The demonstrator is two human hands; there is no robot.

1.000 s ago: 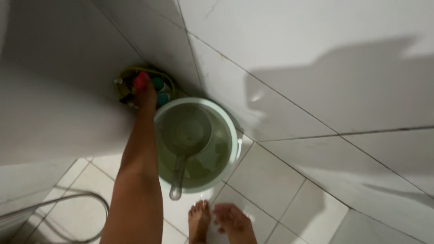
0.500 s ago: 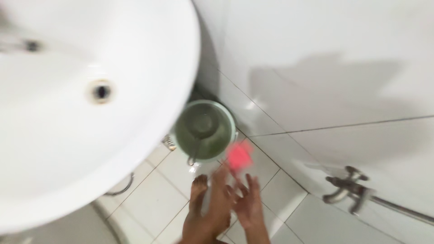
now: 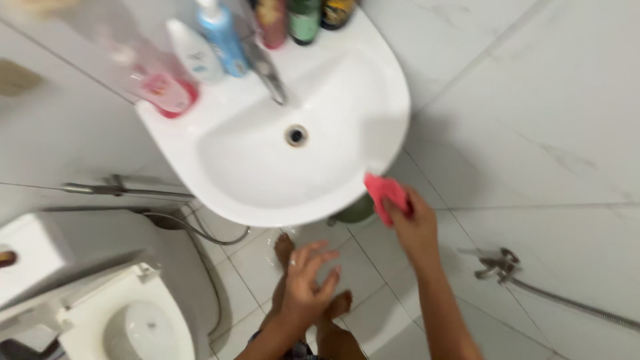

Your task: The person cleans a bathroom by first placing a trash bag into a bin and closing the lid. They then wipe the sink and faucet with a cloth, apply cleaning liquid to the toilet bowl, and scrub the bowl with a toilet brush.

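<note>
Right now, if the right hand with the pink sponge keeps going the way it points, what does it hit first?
Most likely the white sink's rim: the right hand holds the pink sponge pointing up-left, its tip at the rim's edge. Depth is unclear; contact can't be confirmed.

I'm looking down into a home bathroom: white wash basin point(image 3: 280, 153) with metal tap point(image 3: 267, 70) and toiletry bottles point(image 3: 220, 33) along its far rim, toilet point(image 3: 127, 320) near left, white tiled floor point(image 3: 373, 267) and walls, wall valve with hose point(image 3: 500, 263) on the right.
</note>
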